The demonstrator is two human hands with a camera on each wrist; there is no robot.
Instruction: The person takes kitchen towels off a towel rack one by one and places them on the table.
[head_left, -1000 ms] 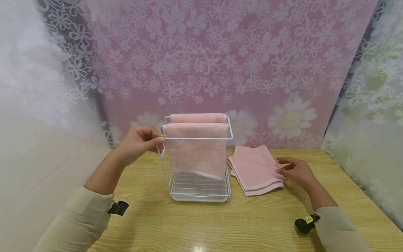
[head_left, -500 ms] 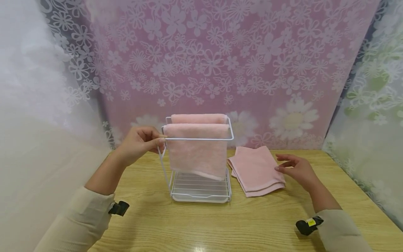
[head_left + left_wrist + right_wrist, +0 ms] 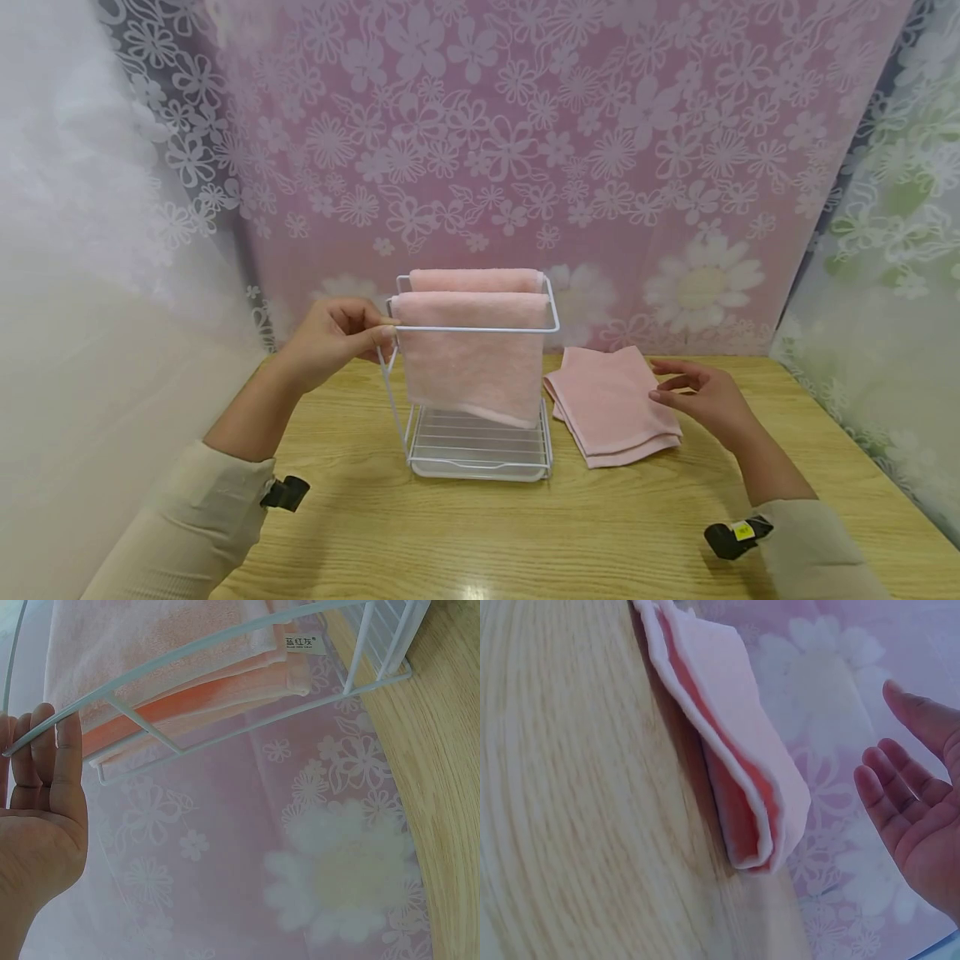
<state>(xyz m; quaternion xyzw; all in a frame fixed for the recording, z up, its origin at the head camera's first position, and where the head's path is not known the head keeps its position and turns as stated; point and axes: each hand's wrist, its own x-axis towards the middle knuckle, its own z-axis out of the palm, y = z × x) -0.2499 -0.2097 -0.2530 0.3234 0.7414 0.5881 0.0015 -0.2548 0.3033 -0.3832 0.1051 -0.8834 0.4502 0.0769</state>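
Observation:
A white wire rack [image 3: 480, 461] stands mid-table with a drip tray at its base. Two pink towels hang over its upper bars, a front towel [image 3: 472, 375] and a back towel [image 3: 476, 281]. My left hand [image 3: 333, 342] pinches the rack's upper left front corner; in the left wrist view the fingers [image 3: 46, 761] curl over the wire. To the right of the rack lies a folded pink towel [image 3: 611, 400] on the table. My right hand [image 3: 705, 404] hovers at that towel's right edge, fingers relaxed. The right wrist view shows a gap between this hand [image 3: 922, 802] and the folded towel [image 3: 735, 735].
The wooden table [image 3: 480, 542] ends at the back against a pink floral curtain [image 3: 480, 167]. Pale curtains hang at both sides, the left one [image 3: 112, 292] close to my left arm. A label [image 3: 304, 643] shows on a hanging towel.
My right hand has shifted slightly left over the folded towel's right edge. The left hand stays on the rack, and the towels have not moved.

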